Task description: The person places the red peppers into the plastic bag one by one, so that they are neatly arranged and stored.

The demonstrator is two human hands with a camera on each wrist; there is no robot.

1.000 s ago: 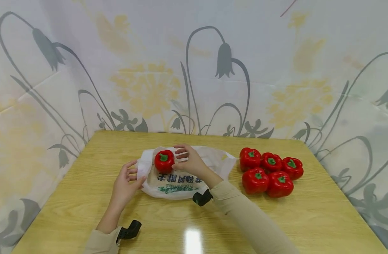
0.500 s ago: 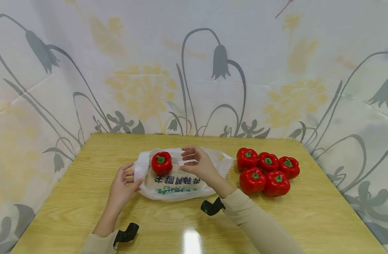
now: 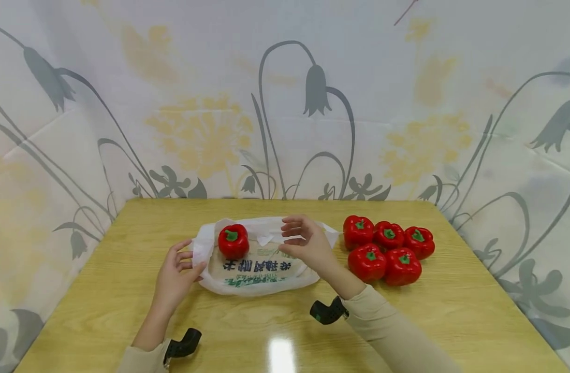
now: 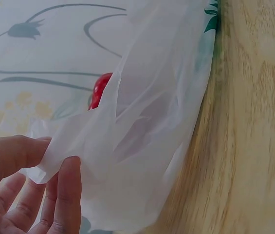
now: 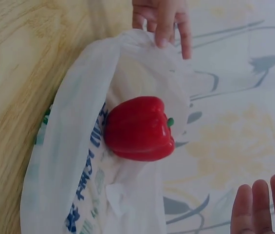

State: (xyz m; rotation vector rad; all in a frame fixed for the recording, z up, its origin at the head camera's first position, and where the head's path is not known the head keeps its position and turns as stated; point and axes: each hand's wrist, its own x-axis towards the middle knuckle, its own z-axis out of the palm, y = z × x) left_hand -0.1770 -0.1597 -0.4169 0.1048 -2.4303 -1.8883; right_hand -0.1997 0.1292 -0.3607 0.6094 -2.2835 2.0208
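A: What was the left hand (image 3: 175, 274) doing?

B: It pinched the edge of a white plastic bag (image 3: 266, 288) between the thumb and the fingers. In the left wrist view this was quite clear.

A: And the right hand (image 3: 308, 243)?

B: It was free. The fingers were loosely bent, with the thumb apart from them, and it hung over the bag, at the end away from the left hand.

A: Where was the red pepper (image 3: 233, 243)?

B: It lay in the mouth of the bag, between the two hands, nearer to the left one but apart from both. In the right wrist view, the plastic rose beside it, and its small green stem (image 5: 170, 122) was visible.

A: Did you see other peppers?

B: Yes, five more red peppers (image 3: 367, 262) stood close together on the desk (image 3: 238, 331), to the right of the right hand. Three made the farther row and two the nearer one.

A: What was around the wrists?

B: Beige sleeves (image 3: 392, 331) covered the forearms behind the hands, and a black device (image 3: 327, 312) was fixed at each wrist. Beyond the hands and the desk hung a pale cloth (image 3: 285, 140) with grey and yellow flowers.
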